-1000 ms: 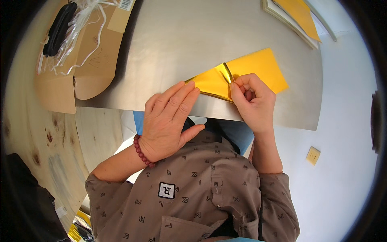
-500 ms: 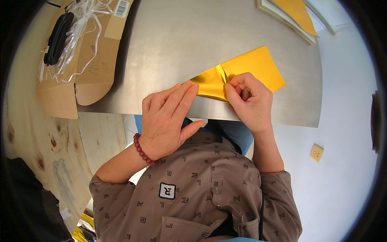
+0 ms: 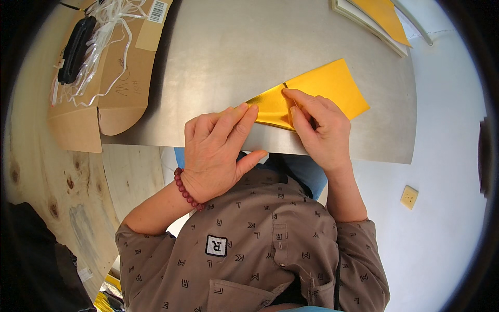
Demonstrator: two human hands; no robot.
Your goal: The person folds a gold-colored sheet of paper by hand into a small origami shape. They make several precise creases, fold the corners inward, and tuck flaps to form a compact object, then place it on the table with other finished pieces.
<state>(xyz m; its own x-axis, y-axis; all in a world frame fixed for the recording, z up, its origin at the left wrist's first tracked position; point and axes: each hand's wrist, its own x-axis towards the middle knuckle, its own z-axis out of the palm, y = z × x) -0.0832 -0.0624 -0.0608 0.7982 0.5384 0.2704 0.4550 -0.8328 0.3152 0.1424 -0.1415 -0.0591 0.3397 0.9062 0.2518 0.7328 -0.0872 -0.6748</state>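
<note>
A gold foil sheet [image 3: 332, 88] lies at the table's near edge. Its left part shows a shiny face, its right part a duller yellow, and a crosswise edge divides them. My left hand [image 3: 215, 148] lies flat, fingers stretched out, with fingertips on the foil's left end. A dark red bead bracelet [image 3: 188, 190] circles that wrist. At the dividing edge is my right hand [image 3: 322, 125], curled, with the index fingertip on the edge's upper part and the thumb tip lower down. The palm side and other fingertips are mostly hidden.
On the grey metal table [image 3: 223, 57], an open cardboard box [image 3: 112, 78] at the left carries white ribbons [image 3: 106, 39] and a black pouch-like thing [image 3: 77, 49]. A pale stack [image 3: 371, 28] with an orange-yellow sheet [image 3: 384, 18] sits at the far right. A wall outlet [image 3: 409, 197] shows at right.
My right index finger has stretched up along the foil's dividing edge, away from the thumb. The raised fold there looks flatter. My left hand has hardly moved.
</note>
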